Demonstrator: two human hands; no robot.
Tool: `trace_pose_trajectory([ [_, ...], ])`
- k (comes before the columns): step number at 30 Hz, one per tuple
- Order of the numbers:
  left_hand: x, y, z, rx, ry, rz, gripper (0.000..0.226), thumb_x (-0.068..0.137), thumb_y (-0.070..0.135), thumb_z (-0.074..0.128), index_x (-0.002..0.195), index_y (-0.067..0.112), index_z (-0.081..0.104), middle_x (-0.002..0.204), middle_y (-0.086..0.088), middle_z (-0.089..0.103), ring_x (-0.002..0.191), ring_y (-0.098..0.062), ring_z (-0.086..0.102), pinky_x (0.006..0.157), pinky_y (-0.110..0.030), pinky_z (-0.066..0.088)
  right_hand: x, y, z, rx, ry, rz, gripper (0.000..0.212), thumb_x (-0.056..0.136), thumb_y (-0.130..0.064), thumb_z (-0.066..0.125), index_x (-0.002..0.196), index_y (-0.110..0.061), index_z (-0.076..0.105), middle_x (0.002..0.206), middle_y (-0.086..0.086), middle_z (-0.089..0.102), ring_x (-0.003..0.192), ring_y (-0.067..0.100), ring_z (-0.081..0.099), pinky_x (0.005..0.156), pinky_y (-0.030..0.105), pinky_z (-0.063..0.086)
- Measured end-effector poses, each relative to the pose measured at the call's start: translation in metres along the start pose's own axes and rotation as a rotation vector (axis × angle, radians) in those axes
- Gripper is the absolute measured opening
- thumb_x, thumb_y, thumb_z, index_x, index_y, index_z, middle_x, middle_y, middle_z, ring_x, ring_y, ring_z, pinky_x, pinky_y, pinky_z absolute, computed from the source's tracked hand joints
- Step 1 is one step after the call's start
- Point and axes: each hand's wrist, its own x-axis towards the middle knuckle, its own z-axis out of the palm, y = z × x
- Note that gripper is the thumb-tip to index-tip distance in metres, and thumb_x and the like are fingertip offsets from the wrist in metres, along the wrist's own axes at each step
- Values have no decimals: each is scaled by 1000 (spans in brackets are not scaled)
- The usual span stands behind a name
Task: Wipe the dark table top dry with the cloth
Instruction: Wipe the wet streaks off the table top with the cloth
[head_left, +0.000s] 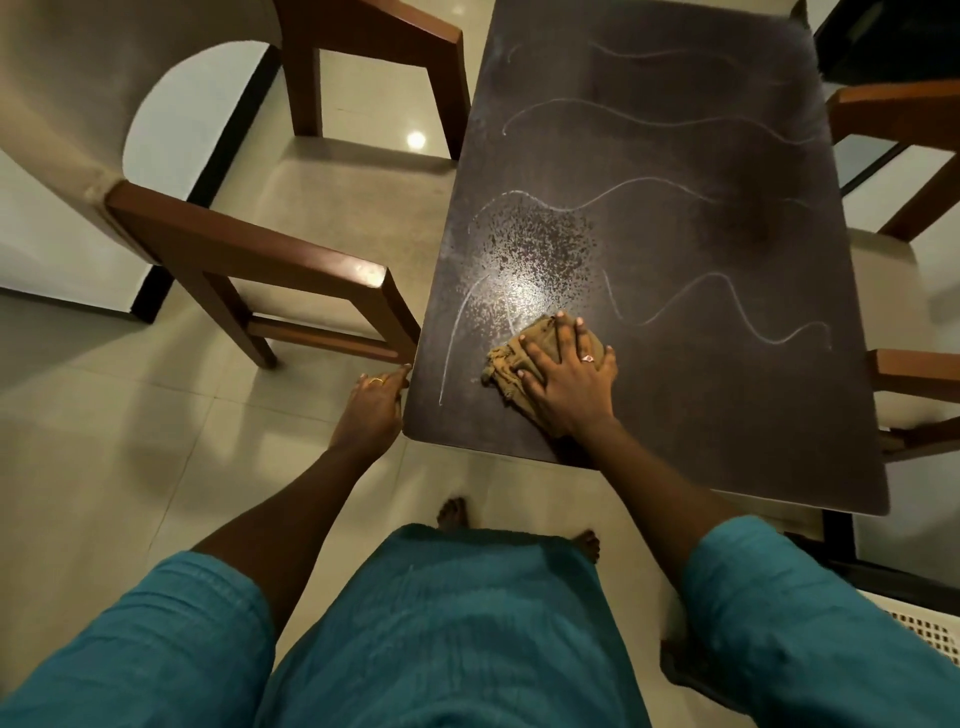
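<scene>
The dark table top (675, 218) runs away from me, marked with wavy wet streaks and a patch of droplets (535, 260) near its left side. A crumpled tan cloth (506, 364) lies near the front left corner. My right hand (566, 379) presses flat on the cloth with fingers spread and straight. My left hand (371, 410) rests against the table's left front edge, fingers touching the rim.
A wooden chair (249, 249) with a pale backrest stands on the tiled floor left of the table. More wooden chair parts (914, 374) show along the right side. A white perforated basket (930, 634) sits at the lower right. My bare feet stand under the near edge.
</scene>
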Motion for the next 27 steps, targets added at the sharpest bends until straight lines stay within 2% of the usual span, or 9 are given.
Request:
trace_pose_trajectory([
  [3,0,0,-1,-34,-14,2,40,94,0,41,133,4,46,123,-17,61,115,-32,54,108,-50,37,23,-21,-5,21,-46,20,54,95,-57,27,146,-43,20,160,6,-7,147,31,-6,108,63,13],
  [5,0,-2,-1,-89,-22,-2,43,92,-4,40,134,5,46,125,-17,60,115,-30,55,105,-41,42,31,-39,-7,29,-60,4,55,95,-58,27,147,-42,20,160,7,-8,146,33,-6,107,64,14],
  [9,-1,-4,-5,-201,-68,-59,46,90,-9,40,134,5,45,127,-16,59,119,-28,54,96,-26,41,18,-74,-3,7,-60,-189,58,94,-59,27,148,-39,19,160,10,-3,146,36,-5,109,66,8],
  [14,-2,-12,-4,-149,-90,-43,43,91,-1,44,133,10,47,125,-14,61,118,-30,53,104,-42,41,-9,-78,16,-115,40,-652,62,88,-61,20,142,-35,38,155,13,27,143,36,23,106,66,16],
  [18,-4,-17,-4,-68,-118,-37,43,91,-2,43,132,11,48,130,-10,58,124,-27,49,108,-44,36,8,-45,12,-195,-14,-802,58,91,-60,21,142,-37,37,156,9,25,143,33,23,108,63,16],
  [21,-3,-20,-4,-25,-136,-16,44,91,-1,42,132,13,48,135,-9,54,126,-26,46,110,-42,33,28,-33,2,-222,-74,-742,61,90,-64,14,143,-40,32,157,9,22,144,33,22,110,62,13],
  [24,0,-23,-4,18,-128,-5,45,91,0,42,132,16,49,135,-8,54,124,-27,47,106,-39,34,45,-36,-9,-215,-48,-605,83,77,-71,-21,146,-45,18,160,7,7,147,32,7,111,61,2],
  [25,1,-24,-4,29,-119,-2,45,91,-1,41,131,17,50,134,-9,55,123,-28,47,105,-39,34,48,-39,-12,-209,-41,-536,86,74,-71,-26,146,-46,13,160,6,1,147,32,1,111,62,-3],
  [27,3,-24,-4,37,-104,-2,45,91,-2,40,131,17,51,133,-9,56,122,-29,47,104,-40,35,50,-49,-16,-168,-9,-362,71,83,-69,-14,147,-47,9,160,6,-4,146,34,-6,107,65,-10],
])
